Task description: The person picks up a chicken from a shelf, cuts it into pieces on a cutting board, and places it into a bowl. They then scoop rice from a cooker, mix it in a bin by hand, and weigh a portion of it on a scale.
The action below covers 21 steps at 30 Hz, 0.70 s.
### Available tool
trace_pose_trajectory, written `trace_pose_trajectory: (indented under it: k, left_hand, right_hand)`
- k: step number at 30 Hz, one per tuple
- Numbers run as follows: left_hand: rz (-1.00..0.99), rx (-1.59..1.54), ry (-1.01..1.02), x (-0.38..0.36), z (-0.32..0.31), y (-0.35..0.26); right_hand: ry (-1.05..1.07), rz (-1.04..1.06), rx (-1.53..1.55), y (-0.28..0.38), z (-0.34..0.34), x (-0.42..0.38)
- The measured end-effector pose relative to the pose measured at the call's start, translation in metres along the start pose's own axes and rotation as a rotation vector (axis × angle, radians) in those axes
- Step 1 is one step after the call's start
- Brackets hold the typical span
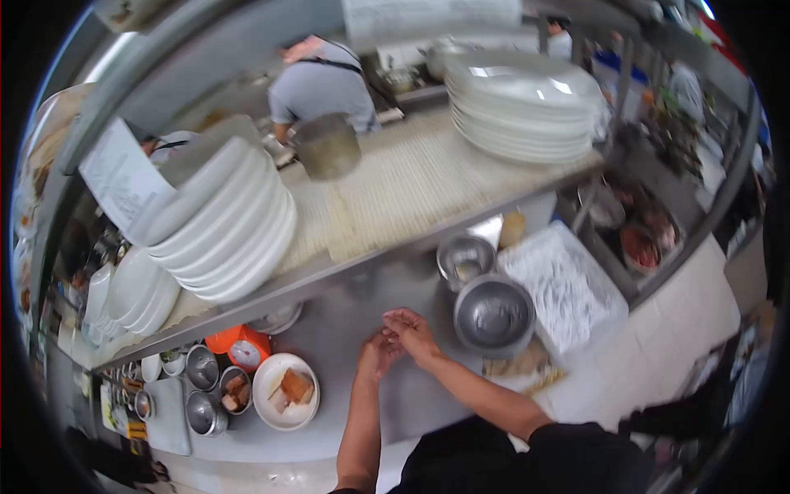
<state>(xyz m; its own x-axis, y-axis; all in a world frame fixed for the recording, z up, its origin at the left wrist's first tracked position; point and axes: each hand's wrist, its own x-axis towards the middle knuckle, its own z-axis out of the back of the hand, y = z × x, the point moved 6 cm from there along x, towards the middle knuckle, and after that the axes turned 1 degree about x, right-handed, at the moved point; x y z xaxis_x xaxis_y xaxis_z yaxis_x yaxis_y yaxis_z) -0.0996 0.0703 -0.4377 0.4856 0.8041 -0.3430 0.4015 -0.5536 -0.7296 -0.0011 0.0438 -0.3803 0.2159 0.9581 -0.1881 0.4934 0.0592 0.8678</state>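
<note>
My left hand (378, 352) and my right hand (412, 334) meet over the bare steel counter (411, 403), touching at the fingers. The fingers of the right one look loosely stretched over the left one, whose own fingers are partly hidden. I see no object between them. To their left, a white bowl (263, 395) holds browned chunks of food (296, 384) that look like meat. A wide metal bowl (494, 314) stands to the right, with a smaller metal bowl (466, 259) behind it.
An orange dial scale (243, 351) and several metal bowls (202, 368) stand at left, near a white cutting board (167, 416). Overhead, a shelf (403, 189) carries plate stacks (527, 103) and a metal pot (327, 146). A plastic-covered tray (566, 288) lies right. Another person (322, 82) bends beyond the shelf.
</note>
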Motion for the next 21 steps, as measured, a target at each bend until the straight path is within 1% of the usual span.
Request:
trace_pose_trajectory:
  k: [1,3,4,6,7,8,9,11,12,14,15,16,17,18,19,20,21]
  left_hand:
    - [0.063,0.018,-0.010,-0.012,0.008,0.012]
    - [0.073,0.181,0.023,-0.027,0.012,0.026]
    - [0.119,0.180,0.031,-0.034,0.007,0.033]
    - [0.082,0.381,-0.049,-0.048,-0.014,0.025]
    - [0.096,0.371,-0.047,-0.047,-0.021,0.029]
    - [0.083,0.426,-0.027,-0.044,-0.029,0.031]
    - [0.061,0.478,-0.012,-0.041,-0.039,0.030]
    - [0.040,0.513,-0.001,-0.034,-0.062,0.028]
    - [0.027,0.561,0.017,-0.031,-0.074,0.029]
    - [0.029,0.609,0.026,-0.024,-0.090,0.033]
    - [0.034,0.665,0.046,-0.019,-0.098,0.034]
    - [0.027,0.659,0.035,-0.018,-0.104,0.034]
    - [0.056,0.689,0.001,-0.017,-0.108,0.035]
    - [0.089,0.720,-0.031,-0.018,-0.112,0.037]
    - [0.085,0.716,-0.046,-0.019,-0.119,0.037]
    - [0.141,0.737,-0.045,-0.022,-0.128,0.036]
    - [0.193,0.753,-0.049,-0.023,-0.134,0.037]
  right_hand:
    - [-0.051,-0.030,0.029,-0.007,0.010,-0.029]
    - [0.159,0.124,-0.321,-0.001,0.021,-0.078]
    - [0.119,0.100,-0.316,0.004,0.036,-0.095]
    - [-0.030,0.681,-0.889,0.055,0.053,-0.129]
    - [-0.169,0.724,-1.021,0.077,0.061,-0.138]
    - [-0.302,0.772,-1.150,0.097,0.068,-0.143]
    - [-0.289,0.774,-1.158,0.105,0.077,-0.139]
    - [-0.403,0.869,-1.585,0.113,0.093,-0.133]
    - [-0.385,0.876,-1.587,0.110,0.107,-0.131]
    - [-0.002,0.249,-1.846,0.073,0.139,-0.108]
    - [0.009,0.261,-1.849,0.074,0.144,-0.106]
    - [0.028,0.321,-1.819,0.076,0.147,-0.106]
    - [0.049,0.379,-1.787,0.083,0.145,-0.106]
    - [0.063,0.384,-1.785,0.089,0.144,-0.107]
    - [0.047,0.489,-1.699,0.100,0.139,-0.110]
    - [0.035,0.594,-1.608,0.113,0.133,-0.113]
    - [0.063,0.611,-1.603,0.117,0.131,-0.115]
